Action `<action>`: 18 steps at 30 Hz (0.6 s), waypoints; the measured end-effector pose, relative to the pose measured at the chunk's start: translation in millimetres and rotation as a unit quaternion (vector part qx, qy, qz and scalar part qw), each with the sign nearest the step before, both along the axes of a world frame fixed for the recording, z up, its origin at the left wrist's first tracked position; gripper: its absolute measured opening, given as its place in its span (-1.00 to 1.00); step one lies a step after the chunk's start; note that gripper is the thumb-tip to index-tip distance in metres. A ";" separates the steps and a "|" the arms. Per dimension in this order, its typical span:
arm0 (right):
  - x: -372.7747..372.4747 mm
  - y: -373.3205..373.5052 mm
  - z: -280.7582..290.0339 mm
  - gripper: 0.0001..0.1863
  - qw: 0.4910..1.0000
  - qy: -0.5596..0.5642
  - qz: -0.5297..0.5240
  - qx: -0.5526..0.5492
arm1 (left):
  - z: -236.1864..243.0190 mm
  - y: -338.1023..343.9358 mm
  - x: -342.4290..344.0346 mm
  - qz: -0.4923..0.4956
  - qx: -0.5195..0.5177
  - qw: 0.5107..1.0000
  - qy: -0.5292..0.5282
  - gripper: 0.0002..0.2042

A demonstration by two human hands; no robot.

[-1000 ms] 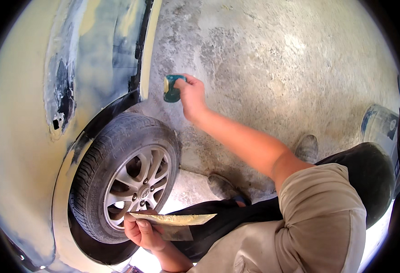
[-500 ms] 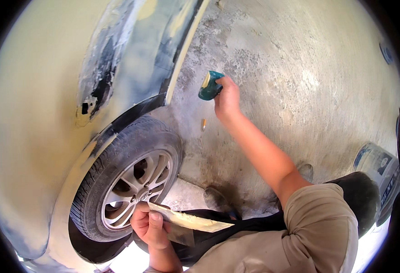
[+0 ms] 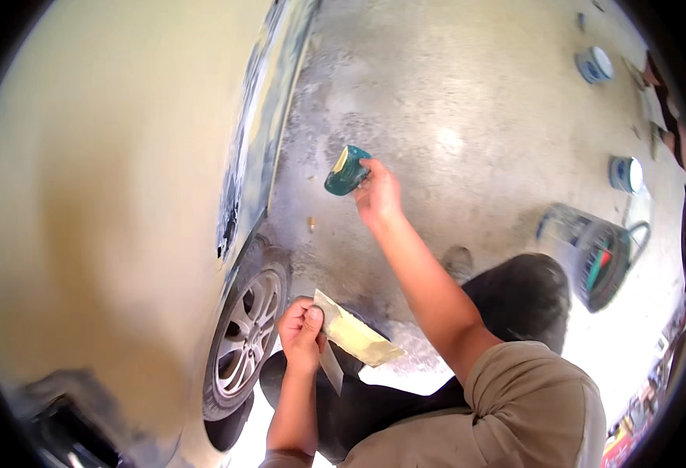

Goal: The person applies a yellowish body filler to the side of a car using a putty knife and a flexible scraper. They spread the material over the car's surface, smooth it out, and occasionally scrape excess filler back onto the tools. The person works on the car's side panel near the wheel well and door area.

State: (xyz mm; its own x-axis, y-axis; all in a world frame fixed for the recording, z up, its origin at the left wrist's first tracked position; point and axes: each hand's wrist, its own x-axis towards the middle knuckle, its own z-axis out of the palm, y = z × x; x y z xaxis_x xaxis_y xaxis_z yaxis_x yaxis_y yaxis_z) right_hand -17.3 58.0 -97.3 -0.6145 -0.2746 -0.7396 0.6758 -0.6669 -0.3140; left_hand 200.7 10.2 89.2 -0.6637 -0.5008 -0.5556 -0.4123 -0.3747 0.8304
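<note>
Out over the concrete floor, my right hand (image 3: 378, 193) grips a small dark-green spreader (image 3: 347, 175) with pale yellow paste along one edge. Lower down, my left hand (image 3: 302, 327) pinches thin metal plates (image 3: 330, 363), the upper one coated with yellow paste (image 3: 355, 331). To my left is a cream car body (image 3: 85, 156) with grey and bluish patches along its edge, including a rough strip with dark spots (image 3: 234, 195). Its wheel (image 3: 245, 335) shows below the arch, left of my left hand. Neither hand appears to touch the car.
My bent knee (image 3: 515, 296) is at lower right. Beside it stands a grey bucket (image 3: 561, 234) with red and green items in it. Two small white-and-blue tubs (image 3: 593, 65) (image 3: 624, 174) sit along the right. Clutter lines the far right edge. A small orange object (image 3: 311, 224) lies on the floor.
The view has shifted, showing more of the car panel and right-hand floor with tubs. My left hand with the plates is higher in the picture; my right hand still holds the spreader, now tilted differently.
</note>
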 end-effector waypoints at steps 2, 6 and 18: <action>-9.5 37.7 84.8 -0.82 0.999 0.029 -0.019 -0.025 | 54.2 15.6 -16.2 -0.001 0.019 1.000 0.018 -0.69; -19.7 107.1 284.1 -0.78 0.989 0.128 -0.012 -0.067 | 201.9 56.0 -46.1 0.001 0.017 0.998 0.056 -0.70; 45.0 269.4 737.4 -0.61 0.869 0.439 0.117 -0.194 | 612.5 164.3 -35.9 0.014 -0.074 0.982 0.172 -0.77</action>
